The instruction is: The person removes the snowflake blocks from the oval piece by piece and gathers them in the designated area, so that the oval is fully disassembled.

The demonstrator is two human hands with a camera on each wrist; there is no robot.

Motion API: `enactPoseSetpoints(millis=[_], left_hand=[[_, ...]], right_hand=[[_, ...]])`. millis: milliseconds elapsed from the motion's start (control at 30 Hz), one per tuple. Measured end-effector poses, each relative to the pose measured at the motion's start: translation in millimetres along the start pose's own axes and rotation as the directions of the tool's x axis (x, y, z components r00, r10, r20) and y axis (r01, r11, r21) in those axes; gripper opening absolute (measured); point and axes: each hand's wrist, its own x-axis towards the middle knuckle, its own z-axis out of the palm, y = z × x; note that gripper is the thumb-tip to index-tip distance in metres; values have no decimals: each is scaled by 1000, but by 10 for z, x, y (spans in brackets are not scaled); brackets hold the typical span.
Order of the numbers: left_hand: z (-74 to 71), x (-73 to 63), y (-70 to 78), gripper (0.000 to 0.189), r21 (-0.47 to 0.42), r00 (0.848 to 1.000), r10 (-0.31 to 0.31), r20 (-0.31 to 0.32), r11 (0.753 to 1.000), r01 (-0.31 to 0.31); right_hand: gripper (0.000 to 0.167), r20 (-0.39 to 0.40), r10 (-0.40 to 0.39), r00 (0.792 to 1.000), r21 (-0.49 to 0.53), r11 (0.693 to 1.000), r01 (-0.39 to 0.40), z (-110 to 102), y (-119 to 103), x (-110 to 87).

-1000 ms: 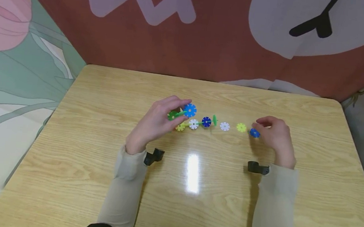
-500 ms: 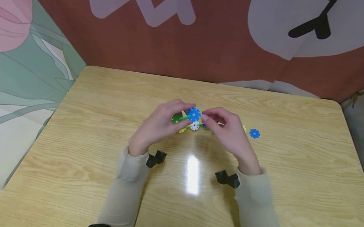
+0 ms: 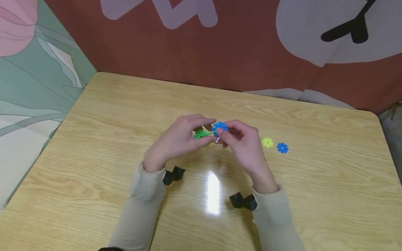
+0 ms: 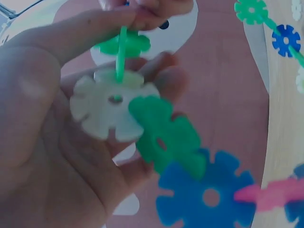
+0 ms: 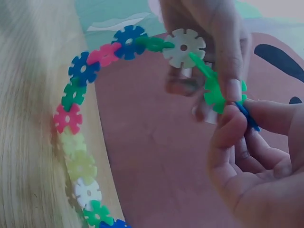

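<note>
A chain of coloured snowflake discs (image 5: pixel 70 118), notched and slotted together, hangs in a curve in the right wrist view. My left hand (image 3: pixel 180 137) holds its upper end, with the thumb on a light green disc (image 5: pixel 214 95). Just below that green disc in the chain is a whitish disc (image 4: pixel 107 107), in front of the left palm. My right hand (image 3: pixel 246 148) pinches a blue disc (image 3: pixel 220 126), seen nearly edge-on in the right wrist view, against the green one. Both hands meet there, above the table.
A loose yellow disc (image 3: pixel 267 142) and a loose blue disc (image 3: pixel 282 148) lie on the wooden table (image 3: pixel 112 141), right of my right hand. Part of the chain rests near the table's far side. A printed reddish cloth (image 3: pixel 236 60) hangs behind the table.
My right hand has moved left from beside the loose blue disc to meet my left hand, and now pinches the held blue disc. The left hand has shifted slightly right.
</note>
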Motion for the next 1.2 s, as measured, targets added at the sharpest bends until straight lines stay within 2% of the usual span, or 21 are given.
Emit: enactPoseSetpoints(millis=[100, 233, 333, 500, 700, 933, 1200], left_hand=[[-11, -3, -19, 24, -9, 999, -26, 42, 1000, 27], [-17, -8, -28, 19, 26, 998, 6, 62, 1000, -8], [-18, -11, -25, 18, 52, 997, 22, 69, 998, -26], [-21, -19, -27, 17, 50, 997, 8, 79, 999, -12], [-16, -22, -25, 19, 49, 998, 41, 55, 998, -44], [0, -22, -20, 20, 39, 996, 85, 22, 996, -86], [3, -17, -14, 19, 43, 995, 99, 4, 994, -99]], right_hand=[[19, 18, 15, 1000, 38, 999, -15, -13, -4, 4], [19, 57, 30, 998, 58, 998, -34, -26, -5, 8], [20, 99, 44, 994, 43, 998, -48, -46, 1, 9], [19, 148, 52, 988, 19, 998, -56, -71, 3, 10], [17, 121, 39, 992, -1, 999, -39, -72, -4, 4], [15, 69, 76, 995, -28, 997, -75, -38, -14, -1], [15, 34, 79, 996, -63, 995, -77, -10, -45, -12]])
